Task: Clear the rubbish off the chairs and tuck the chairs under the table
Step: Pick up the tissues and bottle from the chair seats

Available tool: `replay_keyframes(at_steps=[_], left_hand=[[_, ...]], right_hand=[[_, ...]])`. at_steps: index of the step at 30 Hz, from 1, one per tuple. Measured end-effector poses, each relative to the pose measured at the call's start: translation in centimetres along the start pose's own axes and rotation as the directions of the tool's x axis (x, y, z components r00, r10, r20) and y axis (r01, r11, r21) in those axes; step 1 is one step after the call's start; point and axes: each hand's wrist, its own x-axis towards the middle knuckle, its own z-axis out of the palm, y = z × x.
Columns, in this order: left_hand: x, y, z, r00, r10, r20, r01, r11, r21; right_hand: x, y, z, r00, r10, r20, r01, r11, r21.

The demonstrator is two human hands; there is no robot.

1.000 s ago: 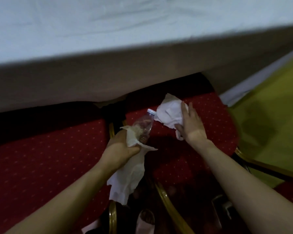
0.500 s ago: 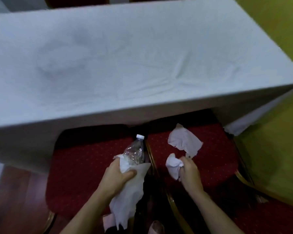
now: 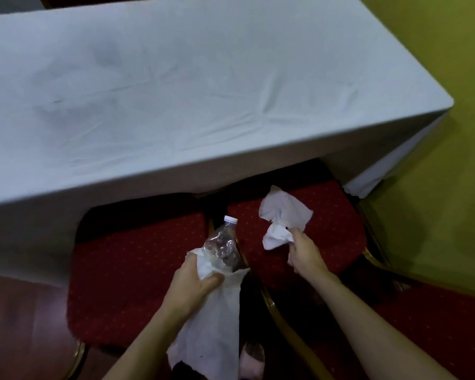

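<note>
Two red-cushioned chairs stand side by side, their fronts under the table edge: the left chair point(image 3: 126, 272) and the right chair point(image 3: 332, 231). My left hand point(image 3: 195, 283) is shut on a crushed clear plastic bottle point(image 3: 224, 242) with a white cap, together with a long white tissue point(image 3: 217, 333) that hangs down. My right hand point(image 3: 305, 253) is shut on a crumpled white tissue point(image 3: 276, 238), held just above the right seat. A second loose white tissue point(image 3: 284, 209) is spread on the right seat, touching the held one.
A long table in a pale grey cloth point(image 3: 192, 86) fills the upper view, its corner at the right. Green carpet point(image 3: 444, 187) lies to the right. Another red chair seat point(image 3: 433, 325) is at the lower right. Wooden floor point(image 3: 19, 319) shows at the left. My slippered foot point(image 3: 251, 360) is below.
My head has risen, so the table top now shows. My right hand has closed on a tissue and lifted it back from the right seat. The left hand keeps the bottle and tissue.
</note>
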Motion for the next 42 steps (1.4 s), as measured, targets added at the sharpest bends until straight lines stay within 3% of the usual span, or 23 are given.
replay_keyframes(at_steps=[2,5,8,10,12,15,18,21,23,26,28,30,33,37,42], left_hand=[[2.6,-0.6,1.5,0.999,0.037,0.038,-0.037,0.999,0.017],[7.6,-2.2,3.5,0.994,0.079,0.077,-0.08,0.997,0.013],[11.4,-4.0,4.8,0.989,0.104,0.109,-0.102,0.995,-0.02],[13.0,-4.9,5.2,0.987,0.108,0.122,-0.105,0.994,-0.031],[14.1,-5.6,5.1,0.988,0.107,0.108,-0.104,0.994,-0.036],[14.4,-6.2,4.3,0.991,0.103,0.082,-0.1,0.994,-0.04],[13.8,-6.7,3.4,0.993,0.066,0.096,-0.062,0.997,-0.039],[12.9,-7.1,2.3,0.991,0.033,0.129,-0.028,0.999,-0.034],[11.6,-6.6,1.4,0.993,0.029,0.11,-0.027,0.999,-0.019],[7.2,-3.7,-0.9,1.0,0.021,0.019,-0.019,0.997,-0.071],[3.1,-1.2,-3.0,0.997,0.05,-0.056,-0.056,0.992,-0.117],[-2.1,1.0,-5.7,0.989,0.067,-0.133,-0.091,0.977,-0.19],[-8.9,2.3,-9.2,0.97,0.025,-0.242,-0.105,0.941,-0.321],[-14.7,-0.7,-13.6,0.944,-0.104,-0.314,-0.055,0.887,-0.458],[-17.3,-7.4,-18.8,0.921,-0.199,-0.336,-0.029,0.823,-0.568]], right_hand=[[2.5,1.4,0.2,1.0,-0.006,-0.001,0.006,1.0,-0.019],[7.0,3.6,1.2,0.991,-0.04,-0.13,0.022,0.99,-0.136],[10.4,5.5,2.6,0.962,0.023,-0.272,-0.042,0.997,-0.066],[12.2,6.3,3.8,0.965,0.084,-0.248,-0.09,0.996,-0.014],[13.3,6.5,4.6,0.974,0.131,-0.187,-0.147,0.987,-0.072],[13.8,6.8,4.6,0.974,0.095,-0.206,-0.141,0.965,-0.221],[14.1,6.7,3.8,0.986,0.053,-0.159,-0.123,0.873,-0.472],[14.3,4.2,2.6,0.995,0.046,-0.089,-0.086,0.855,-0.512],[13.0,2.1,1.9,0.997,0.083,-0.003,-0.078,0.923,-0.377],[7.2,-2.1,0.5,0.993,0.07,0.093,-0.069,0.998,-0.01],[3.1,-5.4,0.0,0.992,-0.007,0.128,0.004,1.0,0.028],[-1.0,-8.8,-0.7,0.987,-0.146,0.073,0.149,0.989,-0.025],[-6.7,-13.4,-1.4,0.972,-0.232,0.026,0.227,0.966,0.126],[-13.6,-17.1,-0.9,0.962,-0.254,0.102,0.239,0.961,0.141],[-19.9,-20.7,2.4,0.974,-0.219,0.063,0.198,0.951,0.237]])
